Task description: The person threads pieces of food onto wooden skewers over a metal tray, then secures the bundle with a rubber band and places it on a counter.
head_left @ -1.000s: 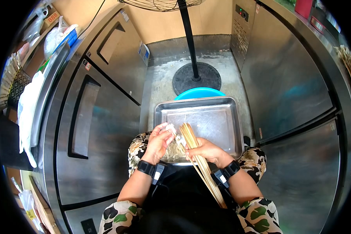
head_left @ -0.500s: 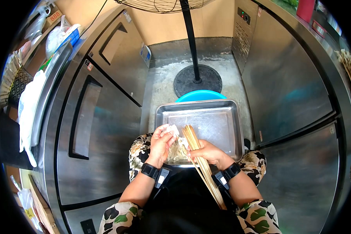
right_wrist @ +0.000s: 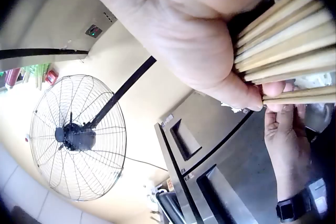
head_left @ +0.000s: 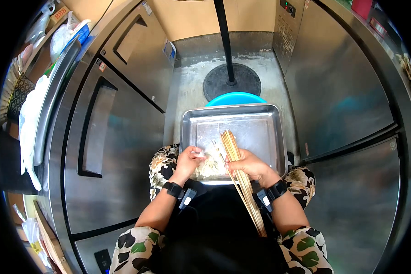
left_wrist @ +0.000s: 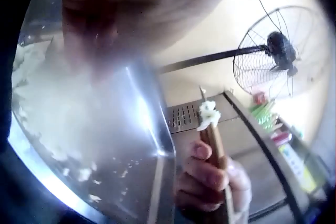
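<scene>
My left hand point(head_left: 187, 163) pinches a small whitish food piece point(head_left: 201, 155) at its fingertips, over the left part of a steel tray point(head_left: 279, 137). A pile of pale, soft-looking food pieces point(head_left: 209, 169) lies in the tray below. My right hand point(head_left: 252, 165) grips a thick bundle of bamboo skewers point(head_left: 236, 153), tips pointing away from me. One skewer stands apart from the bundle between thumb and finger; in the left wrist view, whitish pieces point(left_wrist: 209, 116) are threaded near its tip. Left fingers blur close to the camera there.
The tray sits across my lap, with a blue basin point(head_left: 236, 97) behind it. A fan stand's round base point(head_left: 232, 82) is on the floor beyond. Steel cabinets point(head_left: 118, 137) flank both sides. A tray with a white plastic bag point(head_left: 31, 128) stands at left.
My hands have moved a little farther apart; the left one is lower toward the pile. The right hand with the skewers has shifted slightly right. The head view has tilted a little.
</scene>
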Demonstrator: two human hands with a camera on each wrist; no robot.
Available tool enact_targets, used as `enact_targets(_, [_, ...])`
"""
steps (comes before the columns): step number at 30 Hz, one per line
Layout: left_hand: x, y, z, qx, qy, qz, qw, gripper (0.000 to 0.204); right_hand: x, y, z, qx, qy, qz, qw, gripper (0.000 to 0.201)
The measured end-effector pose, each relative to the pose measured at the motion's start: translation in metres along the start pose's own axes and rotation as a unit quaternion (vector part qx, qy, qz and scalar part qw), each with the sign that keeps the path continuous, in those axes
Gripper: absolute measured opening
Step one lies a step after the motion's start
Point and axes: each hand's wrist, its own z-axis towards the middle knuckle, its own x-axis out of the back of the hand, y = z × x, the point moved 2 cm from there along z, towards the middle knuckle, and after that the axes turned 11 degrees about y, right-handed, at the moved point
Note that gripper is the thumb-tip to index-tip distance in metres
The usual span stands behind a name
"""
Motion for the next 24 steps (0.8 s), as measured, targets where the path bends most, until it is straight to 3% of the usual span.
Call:
enact_targets(5, [0.005, 0.011, -0.003, 0.065, -0.009, -0.066, 0.996, 0.012, -0.001, 0.000, -0.002, -0.007, 0.001, 0.013, 1.000, 0.020])
enact_targets(11, [0.000, 0.008, -0.009, 0.161, -0.003, -0.209, 0.964, 0.007, -0.002, 0.002, 0.000, -0.004, 0.001, 0.008, 1.000, 0.020])
enact_targets(14, [-0.003, 0.024, -0.013, 0.173, 0.022, -0.240, 0.955, 0.007, -0.003, 0.008, 0.003, -0.003, -0.017, 0.003, 1.000, 0.019])
enact_targets(24, [-0.012, 0.055, -0.010, 0.087, 0.050, -0.288, 0.952, 0.009, -0.011, 0.011, 0.004, 0.000, -0.055, -0.009, 0.998, 0.019])
